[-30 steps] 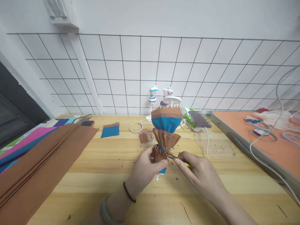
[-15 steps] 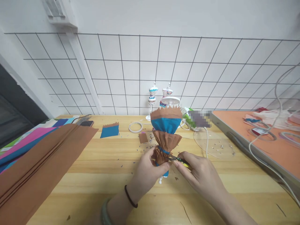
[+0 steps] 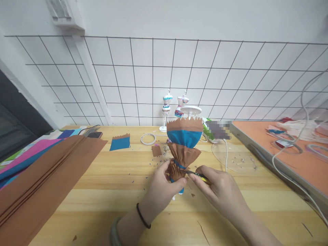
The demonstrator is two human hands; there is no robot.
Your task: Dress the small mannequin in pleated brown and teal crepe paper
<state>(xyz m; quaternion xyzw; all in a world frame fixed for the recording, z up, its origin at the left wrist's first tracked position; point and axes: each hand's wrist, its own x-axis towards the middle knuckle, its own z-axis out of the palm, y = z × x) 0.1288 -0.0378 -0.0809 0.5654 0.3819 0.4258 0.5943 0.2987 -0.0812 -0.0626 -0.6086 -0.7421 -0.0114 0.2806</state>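
Note:
My left hand [image 3: 162, 186] is wrapped round a small dress form held upside down. Its white round base [image 3: 191, 110] points up, and a bit of white shows below my fingers. A gathered brown and blue doll dress [image 3: 185, 138] with zigzag edges covers the form, flaring upward from a blue band at the waist. In my right hand [image 3: 217, 186], thumb and fingers pinch a slim pointed tool [image 3: 202, 177] with a dark tip and yellow-and-black handle; whether snips or tweezers I cannot tell. Its tip touches the brown gathers just under the blue band.
Two small dress forms [image 3: 166, 106] stand at the back. A blue and brown piece [image 3: 120, 142], a tape roll [image 3: 148, 139] and tiny scraps lie on the table. Brown sheets [image 3: 51, 181] cover the left side. Right are a clear disc [image 3: 235, 159], cable and orange board [image 3: 282, 150].
The dress form has tilted slightly, its base shifting right and a little up. The pointed tool has moved very slightly right, still at the brown gathers.

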